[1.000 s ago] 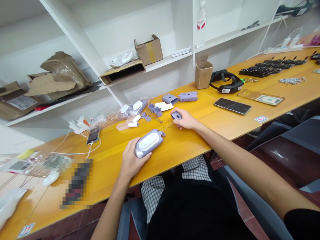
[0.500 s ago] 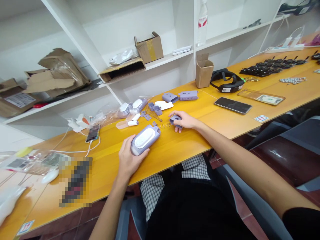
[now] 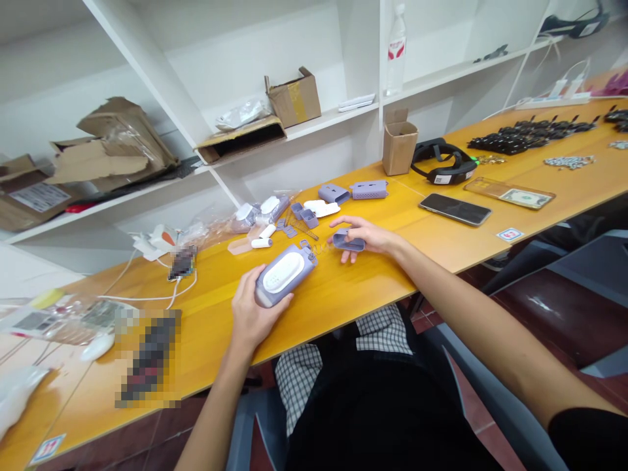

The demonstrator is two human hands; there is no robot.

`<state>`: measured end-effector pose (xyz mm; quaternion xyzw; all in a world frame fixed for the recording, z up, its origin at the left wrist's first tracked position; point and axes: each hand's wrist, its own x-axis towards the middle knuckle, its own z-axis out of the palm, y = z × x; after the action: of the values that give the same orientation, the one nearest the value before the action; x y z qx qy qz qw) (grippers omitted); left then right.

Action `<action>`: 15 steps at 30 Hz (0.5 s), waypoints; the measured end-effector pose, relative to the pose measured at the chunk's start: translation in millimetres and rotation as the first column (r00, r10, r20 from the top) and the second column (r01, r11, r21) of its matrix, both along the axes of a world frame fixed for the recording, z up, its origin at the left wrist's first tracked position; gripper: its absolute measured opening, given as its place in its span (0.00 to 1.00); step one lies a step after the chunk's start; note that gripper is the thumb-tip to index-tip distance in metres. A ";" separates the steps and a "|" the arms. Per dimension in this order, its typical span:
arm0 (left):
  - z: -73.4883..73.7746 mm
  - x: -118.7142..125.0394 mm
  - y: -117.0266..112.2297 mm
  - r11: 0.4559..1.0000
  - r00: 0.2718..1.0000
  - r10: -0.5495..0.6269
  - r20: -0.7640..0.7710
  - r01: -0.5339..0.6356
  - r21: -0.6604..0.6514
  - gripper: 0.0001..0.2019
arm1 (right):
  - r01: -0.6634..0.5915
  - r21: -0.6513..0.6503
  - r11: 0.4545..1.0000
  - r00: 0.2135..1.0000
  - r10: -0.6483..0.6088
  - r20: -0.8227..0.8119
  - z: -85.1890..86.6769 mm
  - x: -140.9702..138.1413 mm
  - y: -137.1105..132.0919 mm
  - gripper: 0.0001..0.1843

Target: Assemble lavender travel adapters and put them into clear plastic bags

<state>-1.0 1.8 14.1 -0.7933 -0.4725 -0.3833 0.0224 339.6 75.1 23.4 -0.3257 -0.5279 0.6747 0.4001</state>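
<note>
We see a long orange-yellow wooden bench [image 3: 343,294] running from the lower left to the upper right of the frame, with white wall shelving [image 3: 343,114] behind it. Just left of centre, the left hand [image 3: 252,314] is closed around the near end of a lilac-and-white oval plastic casing [image 3: 283,275], which rests on the bench. At centre, the right hand [image 3: 367,237] pinches a small lilac plastic cap [image 3: 348,241] between thumb and fingers, just above the bench and just right of the casing. A black smartphone [image 3: 454,209] lies flat further right. Between casing and cap lies a thin metal spring [image 3: 321,248].
</note>
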 end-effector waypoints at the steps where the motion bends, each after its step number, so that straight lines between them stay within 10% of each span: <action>1: 0.3 0.3 0.0 1.000 1.000 0.003 -0.001 -0.003 0.000 0.33 | 0.003 0.003 1.000 1.000 -0.003 -0.012 -0.1 0.5 0.2 0.31; 15: 0.0 0.4 0.9 1.000 1.000 -0.007 -0.010 0.007 0.012 0.33 | 0.159 0.079 0.984 0.968 -0.140 -0.206 -11.1 4.4 18.6 0.22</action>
<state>-0.6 2.7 14.1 -0.7967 -0.4672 -0.3824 0.0282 343.9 93.7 12.3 -0.2760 -0.4902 0.6460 0.5159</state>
